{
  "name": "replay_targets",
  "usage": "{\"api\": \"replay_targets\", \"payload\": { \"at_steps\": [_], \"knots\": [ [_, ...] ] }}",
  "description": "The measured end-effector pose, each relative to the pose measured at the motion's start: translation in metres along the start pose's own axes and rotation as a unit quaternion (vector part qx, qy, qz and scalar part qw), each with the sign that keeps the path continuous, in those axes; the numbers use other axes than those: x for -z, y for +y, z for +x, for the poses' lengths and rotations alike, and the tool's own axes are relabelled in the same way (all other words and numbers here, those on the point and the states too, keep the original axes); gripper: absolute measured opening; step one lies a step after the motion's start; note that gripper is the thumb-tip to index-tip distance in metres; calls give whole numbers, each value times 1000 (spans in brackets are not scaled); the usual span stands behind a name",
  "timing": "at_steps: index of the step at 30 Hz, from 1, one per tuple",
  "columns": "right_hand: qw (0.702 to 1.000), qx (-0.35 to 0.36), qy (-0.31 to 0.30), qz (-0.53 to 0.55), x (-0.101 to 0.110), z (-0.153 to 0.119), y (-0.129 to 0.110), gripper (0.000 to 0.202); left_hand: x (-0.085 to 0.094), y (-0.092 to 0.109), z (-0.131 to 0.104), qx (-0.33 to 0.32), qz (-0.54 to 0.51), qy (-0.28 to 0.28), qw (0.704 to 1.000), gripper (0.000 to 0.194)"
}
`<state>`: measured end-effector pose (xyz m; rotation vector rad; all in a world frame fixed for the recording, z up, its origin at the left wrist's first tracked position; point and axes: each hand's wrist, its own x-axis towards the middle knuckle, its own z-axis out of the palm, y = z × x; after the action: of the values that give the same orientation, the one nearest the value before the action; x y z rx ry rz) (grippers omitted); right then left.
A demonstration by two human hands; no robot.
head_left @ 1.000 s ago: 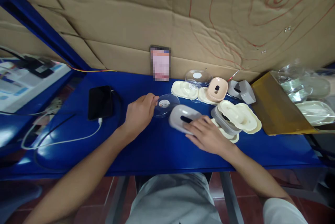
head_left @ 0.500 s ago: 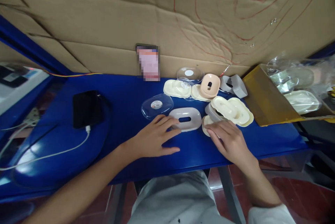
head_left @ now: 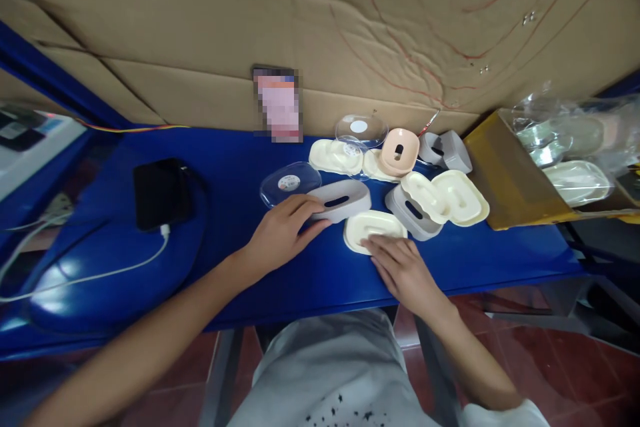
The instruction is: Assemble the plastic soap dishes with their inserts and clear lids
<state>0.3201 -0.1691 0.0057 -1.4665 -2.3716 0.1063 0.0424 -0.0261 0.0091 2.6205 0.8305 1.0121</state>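
My left hand point(head_left: 287, 230) grips the left end of a pale grey oval case point(head_left: 350, 204), which is tilted with its slotted face up. Just right of it, my right hand point(head_left: 400, 267) rests its fingers on a cream oval tray point(head_left: 357, 230) lying on the blue table. The fingers lie together on the tray, and whether they pinch it is hard to see. Behind my left hand lies a clear oval lid point(head_left: 280, 190) with a round sticker. Another grey case point(head_left: 415, 217) sits right of the tray, partly under wavy cream pieces point(head_left: 457, 197).
Behind are a peach case point(head_left: 400, 147), more cream pieces point(head_left: 325, 156), a clear lid point(head_left: 360, 127) and grey parts point(head_left: 455, 152). A cardboard box point(head_left: 487, 174) with wrapped items stands right. A phone point(head_left: 280, 107) leans at the back; a black device point(head_left: 160, 194) with a white cable lies left.
My left hand has taken hold of the grey case and tilted it up. My right hand has moved left with the cream tray, which now lies in front of the cases.
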Motion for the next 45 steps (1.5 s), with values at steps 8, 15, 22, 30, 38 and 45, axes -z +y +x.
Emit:
{"api": "replay_targets", "payload": {
  "at_steps": [8,15,22,30,38,45],
  "knots": [
    [993,1,117,11,-3,18,17,71,-8,11,-4,-80,2,-26,996,10],
    [995,-22,85,-41,-2,15,28,80,-8,16,-4,-138,41,-105,984,19],
    [999,42,12,15,9,28,36,53,-1,4,-5,-98,31,-126,987,46],
    [997,74,-21,32,8,41,27,47,7,-9,-4,-95,33,-197,975,35],
    [981,177,-56,-50,16,66,29,38,18,-13,2,-53,-8,-136,989,35],
    [989,147,3,-3,11,100,51,38,24,-52,7,227,132,-107,959,78]
  ]
}}
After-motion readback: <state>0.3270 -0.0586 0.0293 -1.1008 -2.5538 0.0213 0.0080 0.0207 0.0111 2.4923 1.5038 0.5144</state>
